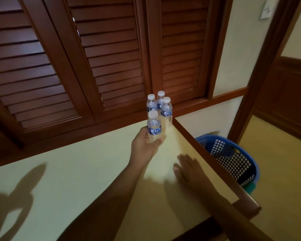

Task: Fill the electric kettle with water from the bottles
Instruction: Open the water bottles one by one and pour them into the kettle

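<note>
4 small water bottles in all, each w/ white cap & blue label. 3 stand upright in a tight cluster at the far right corner of the desk (76,171): the back-left bottle (151,103), the rear bottle (160,100) and the right bottle (167,111), touching or nearly so.

The 4th bottle (154,126) is in the left grip (143,145) – fingers and thumb wrapped round its lower half, cap up, roughly vertical. It sits just in front of the cluster, approx 6 o'clock from the back-left bottle. Can't tell if its base is on the desk or lifted off.

2 hands in view. The right grip (188,168) holds nothing – fingers straight and together, palm down, low over the desk near its right edge, at approx 4 o'clock from the held bottle and apart from it. It's motion-blurred, so contact w/ the surface is unclear.

1 blue perforated plastic basket (233,157) on the floor beside the desk, at 3 o'clock from the right grip. Louvred wooden shutters (111,58) fill the wall at 12 o'clock.
</note>
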`<act>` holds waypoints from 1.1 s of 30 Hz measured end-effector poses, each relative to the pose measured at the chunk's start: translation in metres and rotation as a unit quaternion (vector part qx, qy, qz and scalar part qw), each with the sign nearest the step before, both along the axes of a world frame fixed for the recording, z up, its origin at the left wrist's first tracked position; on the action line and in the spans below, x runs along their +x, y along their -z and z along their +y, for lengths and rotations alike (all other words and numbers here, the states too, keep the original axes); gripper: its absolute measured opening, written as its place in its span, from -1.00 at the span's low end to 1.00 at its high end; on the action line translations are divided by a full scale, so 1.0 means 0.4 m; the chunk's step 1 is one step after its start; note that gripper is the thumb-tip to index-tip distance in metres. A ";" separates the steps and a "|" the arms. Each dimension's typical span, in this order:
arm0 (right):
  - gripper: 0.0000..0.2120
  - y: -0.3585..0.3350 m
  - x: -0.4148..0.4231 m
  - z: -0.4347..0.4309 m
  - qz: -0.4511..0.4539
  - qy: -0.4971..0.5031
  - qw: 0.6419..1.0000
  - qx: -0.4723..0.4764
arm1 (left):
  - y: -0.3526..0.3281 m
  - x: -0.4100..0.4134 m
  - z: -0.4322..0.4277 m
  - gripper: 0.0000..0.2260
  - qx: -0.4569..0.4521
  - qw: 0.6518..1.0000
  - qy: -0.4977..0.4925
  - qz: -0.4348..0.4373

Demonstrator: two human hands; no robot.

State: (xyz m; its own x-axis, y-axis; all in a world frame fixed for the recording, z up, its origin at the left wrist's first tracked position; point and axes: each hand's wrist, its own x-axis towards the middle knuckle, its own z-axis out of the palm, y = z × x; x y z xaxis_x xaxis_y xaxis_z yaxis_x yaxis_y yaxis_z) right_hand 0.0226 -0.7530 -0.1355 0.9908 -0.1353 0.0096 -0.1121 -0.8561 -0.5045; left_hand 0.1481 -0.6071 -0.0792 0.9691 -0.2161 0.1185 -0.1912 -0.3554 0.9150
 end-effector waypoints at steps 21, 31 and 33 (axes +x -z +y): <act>-0.23 -0.010 0.039 0.018 0.079 0.015 0.989 -0.127 | 0.084 0.243 -0.137 -0.64 0.068 0.995 -0.069 -0.015; -0.15 -0.002 0.016 0.036 -0.103 0.020 0.993 -0.055 | 0.089 0.014 0.032 -0.64 0.018 0.998 -0.052 -0.036; -0.36 -0.010 0.011 0.071 -0.151 0.036 0.988 0.022 | 0.071 -0.067 0.098 -0.77 -0.024 0.998 -0.040 -0.031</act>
